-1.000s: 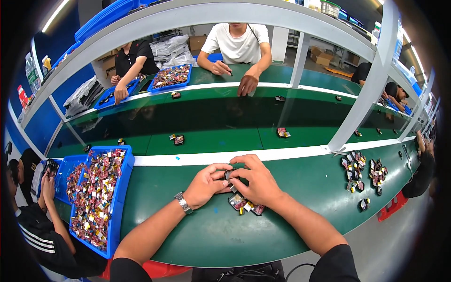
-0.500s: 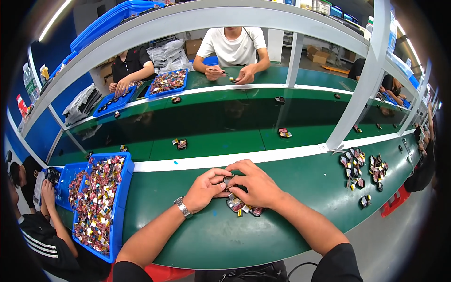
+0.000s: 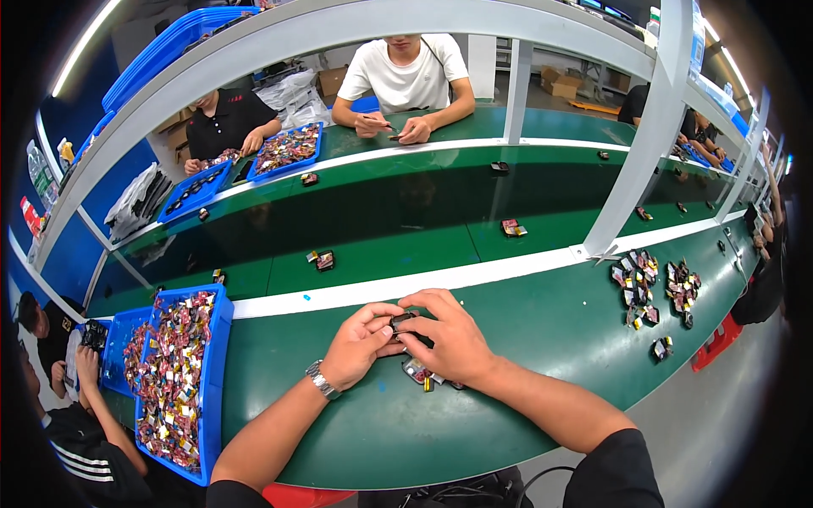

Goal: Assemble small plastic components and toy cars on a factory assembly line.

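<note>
Over the green bench, my left hand [image 3: 356, 345] pinches a small black casing [image 3: 401, 321] between thumb and fingers. My right hand [image 3: 450, 340] bends over the same casing from the other side, its fingertips closed on the casing's edge. Fingers hide much of the piece, so its inside cannot be made out. Just below the hands, partly covered by my right one, small electronic assemblies [image 3: 417, 371] with yellow and silvery parts lie on the bench top. A metal-band watch [image 3: 323, 381] is on my left wrist.
To my left stands a blue tray [image 3: 222, 372] heaped with small red, white and yellow parts. Groups of black-cased assemblies [image 3: 635, 288] lie at the right. Beyond a white rail [image 3: 356, 292], single units sit on a green belt [image 3: 406, 254]. Co-workers sit across and to the left.
The view has shifted a little. My hands stay together on the casing, which now shows more plainly between the fingers. Across the bench, the person in white has lowered their hands slightly.
</note>
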Demonstrator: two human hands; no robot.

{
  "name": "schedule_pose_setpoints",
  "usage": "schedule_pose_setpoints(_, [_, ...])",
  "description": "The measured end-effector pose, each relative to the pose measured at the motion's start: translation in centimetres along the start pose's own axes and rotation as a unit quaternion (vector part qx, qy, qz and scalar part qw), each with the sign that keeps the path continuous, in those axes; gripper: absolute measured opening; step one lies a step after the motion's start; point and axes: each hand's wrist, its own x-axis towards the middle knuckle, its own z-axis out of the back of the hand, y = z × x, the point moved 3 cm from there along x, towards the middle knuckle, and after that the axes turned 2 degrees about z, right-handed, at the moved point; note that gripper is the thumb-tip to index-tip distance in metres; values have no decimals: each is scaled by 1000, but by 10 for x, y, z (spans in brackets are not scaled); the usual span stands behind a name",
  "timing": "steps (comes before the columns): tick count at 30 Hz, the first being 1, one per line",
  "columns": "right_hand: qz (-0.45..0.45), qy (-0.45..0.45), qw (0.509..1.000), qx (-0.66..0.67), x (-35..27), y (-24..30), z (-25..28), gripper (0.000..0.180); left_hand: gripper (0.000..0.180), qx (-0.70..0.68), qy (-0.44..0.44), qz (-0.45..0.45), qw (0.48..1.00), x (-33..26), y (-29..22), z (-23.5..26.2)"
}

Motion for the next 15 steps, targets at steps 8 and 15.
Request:
schedule_pose_setpoints(8, [-32, -3, 999, 25, -4, -5, -5, 17, 29, -1, 4, -1, 1000, -1, -1, 0])
schedule_pose_setpoints(15, [-106, 13, 989, 101, -7, -10, -10, 17, 26, -15, -15, 4, 1000, -1, 1, 0])
